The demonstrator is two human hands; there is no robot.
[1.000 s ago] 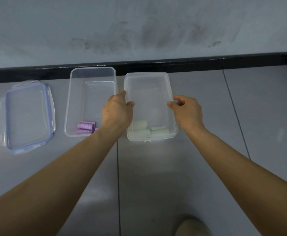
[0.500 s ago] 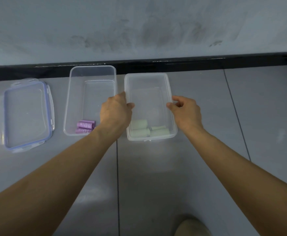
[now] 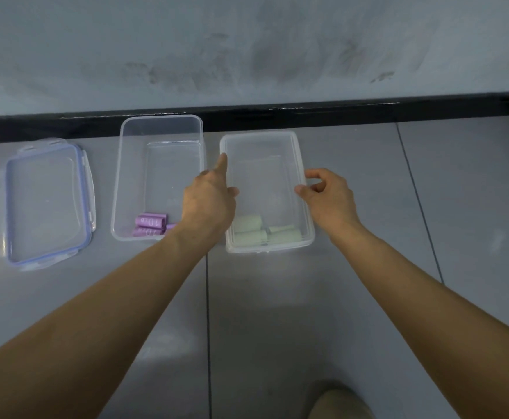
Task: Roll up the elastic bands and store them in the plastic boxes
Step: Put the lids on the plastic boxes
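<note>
Mid-frame, the left hand (image 3: 207,204), forefinger straight, is pressing the lid (image 3: 262,164) at its left edge while the right hand (image 3: 328,198) is pinching the right edge, likely sealing in the green rolls (image 3: 248,223).

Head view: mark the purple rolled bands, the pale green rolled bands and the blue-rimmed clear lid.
Purple rolled elastic bands (image 3: 152,221): head view, top roll's printed side.
Pale green rolled elastic bands (image 3: 247,223): head view, upper left roll.
Blue-rimmed clear plastic lid (image 3: 46,201): head view, centre panel.

Floor (image 3: 277,313) carries left box (image 3: 132,176), right box (image 3: 265,164), loose lid (image 3: 44,201).
</note>
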